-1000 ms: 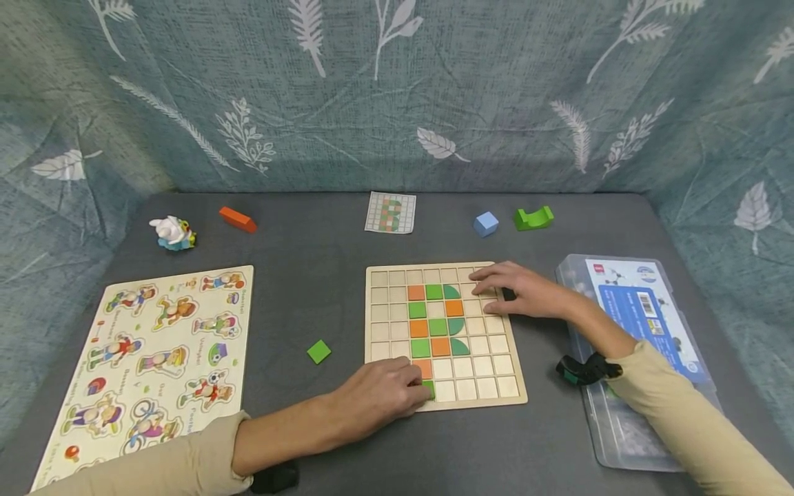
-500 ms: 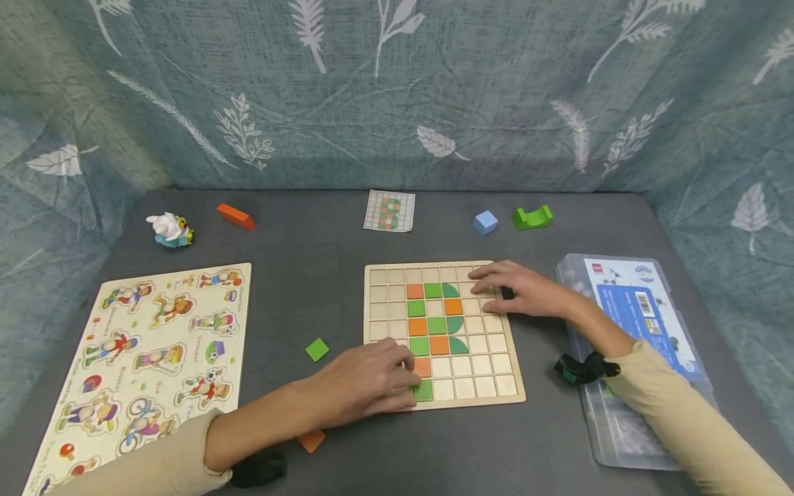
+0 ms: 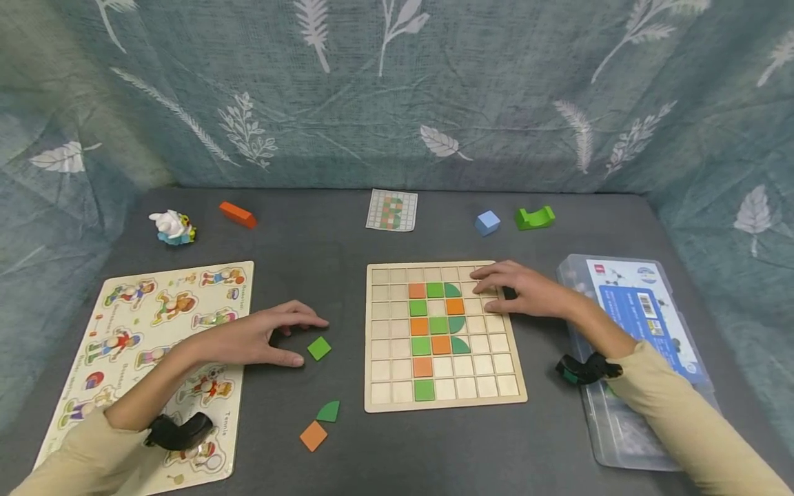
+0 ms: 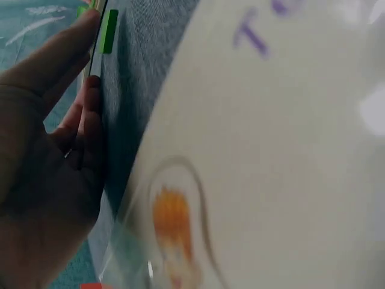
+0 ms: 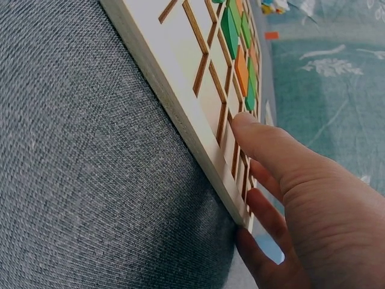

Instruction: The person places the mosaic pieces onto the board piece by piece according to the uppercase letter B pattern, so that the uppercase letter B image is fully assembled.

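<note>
A wooden grid board [image 3: 397, 407] lies on the dark table, with several orange and green square tiles and green quarter-circle tiles set in its cells. My right hand [image 3: 524, 291] rests at the board's upper right edge, fingers spread on it. In the head view my left hand [image 3: 263, 334] is just left of a loose green square tile [image 3: 319, 348], thumb and fingers apart and nothing between them. That tile shows as a thin green strip in the left wrist view. Below it lie a green quarter-circle tile [image 3: 328, 411] and an orange square tile [image 3: 313, 436].
A sports picture puzzle board [image 3: 149, 413] lies under the left forearm. A plastic case [image 3: 651, 358] stands at right, below the right forearm. Along the back are a figurine [image 3: 174, 227], an orange block [image 3: 238, 214], a pattern card [image 3: 391, 211], a blue cube [image 3: 487, 222] and a green curved block [image 3: 535, 218].
My left hand has left the board's lower left part and moved left to the loose green tile. The lower green tile in the board is now fully uncovered. My right hand stays put.
</note>
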`<action>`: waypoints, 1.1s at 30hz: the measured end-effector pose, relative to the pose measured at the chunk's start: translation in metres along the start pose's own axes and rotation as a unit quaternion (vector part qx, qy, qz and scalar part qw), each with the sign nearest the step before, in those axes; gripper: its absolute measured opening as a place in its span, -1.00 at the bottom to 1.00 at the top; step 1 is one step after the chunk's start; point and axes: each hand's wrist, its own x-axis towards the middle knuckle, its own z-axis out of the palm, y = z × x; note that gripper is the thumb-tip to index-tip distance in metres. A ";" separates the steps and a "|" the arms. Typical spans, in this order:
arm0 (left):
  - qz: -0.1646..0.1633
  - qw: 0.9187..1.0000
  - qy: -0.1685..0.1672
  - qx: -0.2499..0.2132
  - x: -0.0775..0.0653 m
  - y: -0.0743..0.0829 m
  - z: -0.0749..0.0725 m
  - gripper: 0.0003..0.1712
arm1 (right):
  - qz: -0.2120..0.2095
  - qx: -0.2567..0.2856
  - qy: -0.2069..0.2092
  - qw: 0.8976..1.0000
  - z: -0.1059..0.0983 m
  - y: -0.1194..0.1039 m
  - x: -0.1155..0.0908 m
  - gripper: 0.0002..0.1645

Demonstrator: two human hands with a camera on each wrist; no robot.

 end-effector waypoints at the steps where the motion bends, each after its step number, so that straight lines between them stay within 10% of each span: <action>1: 0.004 1.000 0.001 0.001 -0.001 0.000 0.001 -0.40 | -0.001 0.000 0.000 1.000 0.001 0.000 0.001 -0.61; 23: 0.045 0.999 0.014 0.017 0.010 -0.002 0.006 -0.59 | -0.001 0.001 0.003 1.000 0.000 -0.001 0.000 -0.61; 33: 0.052 0.989 0.130 0.050 0.033 0.031 0.028 -0.65 | -0.009 0.000 0.006 1.000 0.001 -0.001 0.001 -0.61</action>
